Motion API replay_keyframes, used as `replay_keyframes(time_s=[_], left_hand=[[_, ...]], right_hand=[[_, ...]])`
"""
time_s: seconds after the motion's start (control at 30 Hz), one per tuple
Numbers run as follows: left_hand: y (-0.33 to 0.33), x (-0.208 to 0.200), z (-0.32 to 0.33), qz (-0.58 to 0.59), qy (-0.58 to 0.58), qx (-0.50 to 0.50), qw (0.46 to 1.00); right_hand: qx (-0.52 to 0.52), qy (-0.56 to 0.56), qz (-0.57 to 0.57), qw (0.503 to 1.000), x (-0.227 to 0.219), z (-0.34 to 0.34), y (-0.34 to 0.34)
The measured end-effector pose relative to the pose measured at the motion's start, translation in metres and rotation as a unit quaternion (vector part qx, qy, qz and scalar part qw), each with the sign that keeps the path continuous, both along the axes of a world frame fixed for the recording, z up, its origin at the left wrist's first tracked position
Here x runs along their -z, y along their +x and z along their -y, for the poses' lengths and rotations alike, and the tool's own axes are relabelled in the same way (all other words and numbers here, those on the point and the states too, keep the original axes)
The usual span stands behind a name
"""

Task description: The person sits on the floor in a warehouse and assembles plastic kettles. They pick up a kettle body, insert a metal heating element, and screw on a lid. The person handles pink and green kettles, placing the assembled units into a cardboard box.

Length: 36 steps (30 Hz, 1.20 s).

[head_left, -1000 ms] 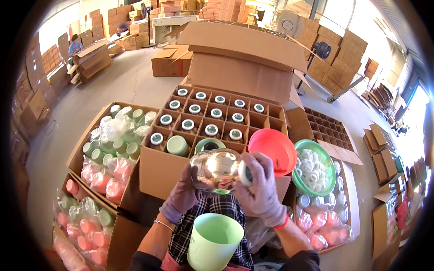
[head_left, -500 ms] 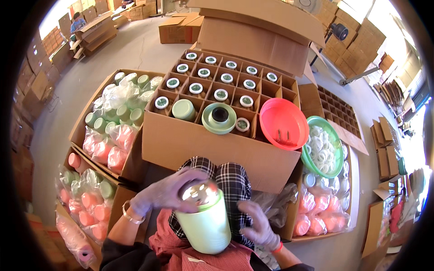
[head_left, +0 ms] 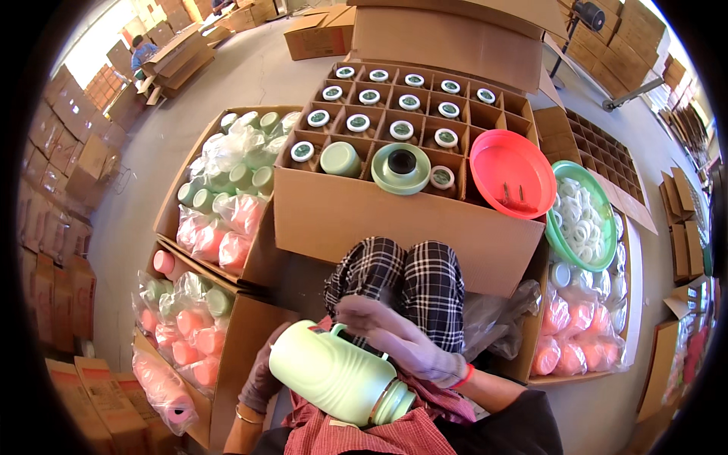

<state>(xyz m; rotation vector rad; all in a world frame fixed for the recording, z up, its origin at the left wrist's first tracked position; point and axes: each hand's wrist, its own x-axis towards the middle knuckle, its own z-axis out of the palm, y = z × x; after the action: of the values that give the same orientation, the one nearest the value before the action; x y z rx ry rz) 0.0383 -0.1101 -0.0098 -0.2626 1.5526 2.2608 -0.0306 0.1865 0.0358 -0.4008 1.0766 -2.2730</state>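
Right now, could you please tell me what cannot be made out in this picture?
Left hand: fingertips hidden in the head view behind the flask.
Right hand: fingers blurred in the head view.
White-rimmed items: lower parts hidden in that view by their box.
Box flap: cut off by that view's top edge.

What we cannot make out

The left hand (head_left: 262,375) is partly hidden behind the pale green flask (head_left: 330,371), so we cannot tell its grip. The right hand (head_left: 406,341) is blurred at the fingers, and we cannot say if they touch the handle (head_left: 338,330). The open carton (head_left: 394,231) hides most of the white-capped bottles (head_left: 401,130); the top edge crops the raised flap (head_left: 447,42). Thin pieces (head_left: 506,192) in the red basin (head_left: 509,161) are too small to name
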Motion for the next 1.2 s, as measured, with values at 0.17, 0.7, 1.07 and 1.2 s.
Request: replay_keyframes(time_s=[0.17, 0.7, 1.07, 1.2], left_hand=[[0.034, 0.020, -0.001, 0.050, 0.160, -0.056, 0.984], [-0.035, 0.031, -0.009, -0.041, 0.063, 0.036, 0.997], [-0.082, 0.021, -0.035, -0.133, 0.125, -0.050, 0.982], [-0.159, -0.051, -0.027, -0.213, -0.104, 0.046, 0.970]], right_hand=[[0.066, 0.150, -0.343, 0.925, -0.001, -0.035, 0.032], [0.052, 0.147, -0.465, 0.872, -0.066, 0.025, -0.052], [0.244, 0.196, -0.310, 0.898, -0.045, 0.002, -0.038], [0.312, 0.317, -0.390, 0.806, -0.021, -0.040, -0.011]])
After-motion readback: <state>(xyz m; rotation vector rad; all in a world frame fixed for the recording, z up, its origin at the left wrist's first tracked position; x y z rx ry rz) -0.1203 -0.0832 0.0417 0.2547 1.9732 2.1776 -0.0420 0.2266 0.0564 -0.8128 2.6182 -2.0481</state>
